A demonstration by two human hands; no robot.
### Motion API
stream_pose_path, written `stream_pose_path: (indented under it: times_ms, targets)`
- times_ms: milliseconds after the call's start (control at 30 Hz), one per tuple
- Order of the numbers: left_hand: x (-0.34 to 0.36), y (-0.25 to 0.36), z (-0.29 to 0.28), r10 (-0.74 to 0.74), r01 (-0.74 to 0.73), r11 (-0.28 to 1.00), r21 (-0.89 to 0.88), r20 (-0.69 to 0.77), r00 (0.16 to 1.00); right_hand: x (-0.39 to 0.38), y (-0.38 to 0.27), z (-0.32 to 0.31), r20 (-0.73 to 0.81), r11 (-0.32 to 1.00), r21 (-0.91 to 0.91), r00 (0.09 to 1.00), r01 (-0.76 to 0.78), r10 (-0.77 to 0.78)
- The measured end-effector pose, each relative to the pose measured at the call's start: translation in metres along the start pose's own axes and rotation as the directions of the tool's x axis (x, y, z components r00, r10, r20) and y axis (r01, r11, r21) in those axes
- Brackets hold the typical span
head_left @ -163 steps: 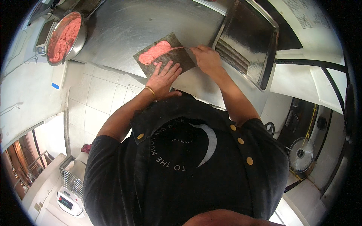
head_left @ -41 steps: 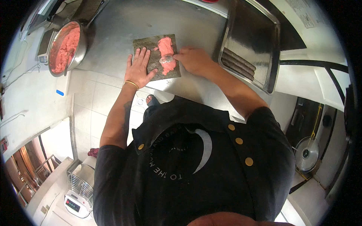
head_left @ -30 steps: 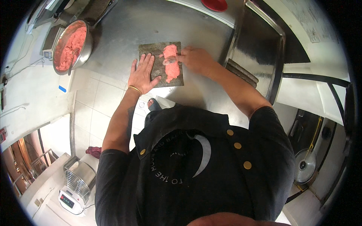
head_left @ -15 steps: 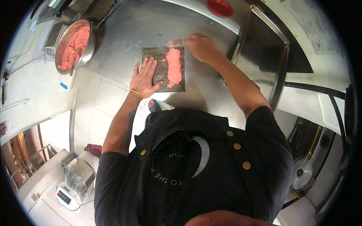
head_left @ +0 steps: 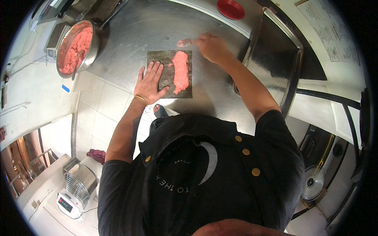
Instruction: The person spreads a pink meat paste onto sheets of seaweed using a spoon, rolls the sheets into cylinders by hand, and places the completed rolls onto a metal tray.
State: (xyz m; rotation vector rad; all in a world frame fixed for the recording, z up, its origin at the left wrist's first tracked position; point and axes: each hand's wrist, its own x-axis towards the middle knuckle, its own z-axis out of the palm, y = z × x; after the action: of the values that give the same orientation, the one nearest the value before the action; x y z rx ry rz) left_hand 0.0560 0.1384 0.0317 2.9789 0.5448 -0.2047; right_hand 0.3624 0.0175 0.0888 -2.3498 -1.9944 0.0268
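Note:
A square nori sheet (head_left: 167,65) lies flat on the steel worktop, with a long strip of pink minced paste (head_left: 181,70) spread along its right side. My left hand (head_left: 150,83) rests palm down on the sheet's left part, fingers stretched out and thumb apart. In my right hand (head_left: 212,47), closed around its handle, is a spoon (head_left: 184,42) smeared with pink paste. The spoon's head is just beyond the sheet's far edge, over the steel. Far left stands a steel bowl (head_left: 94,51) holding more of the paste, with a utensil handle leaning at its near rim.
A red round dish (head_left: 230,9) sits at the far edge. On the right is a large metal tray (head_left: 271,59) with a raised rim. A kitchen scale (head_left: 53,51) is beside the bowl. Lower left, a mixer-like machine (head_left: 75,192) stands on a white surface.
My right hand and the spoon have shifted slightly away from the paste strip, leaving a small gap at its far end. My left hand stays flat on the nori.

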Motion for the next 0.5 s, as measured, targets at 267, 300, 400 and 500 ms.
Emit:
stream_pose_path:
  times_ms: [267,300,400,500]
  targets:
    - [0.000,-0.001,-0.001,0.008,-0.007,1.000,-0.014,0.015,1.000,-0.016,-0.002,0.007,0.166,0.983,0.161,0.980,0.083,-0.110]
    - [0.000,0.000,-0.001,0.012,-0.012,1.000,-0.023,0.005,1.000,-0.017,-0.004,0.007,0.211,0.989,0.140,0.974,0.052,-0.081]
    - [0.000,-0.002,0.004,0.018,-0.018,0.999,-0.031,-0.017,1.000,-0.045,-0.020,0.016,0.302,0.982,0.185,0.948,0.043,-0.098]
    - [-0.001,-0.001,-0.001,0.005,-0.005,0.999,-0.040,-0.002,1.000,-0.082,-0.042,0.013,0.305,0.930,0.318,0.909,0.183,-0.283]
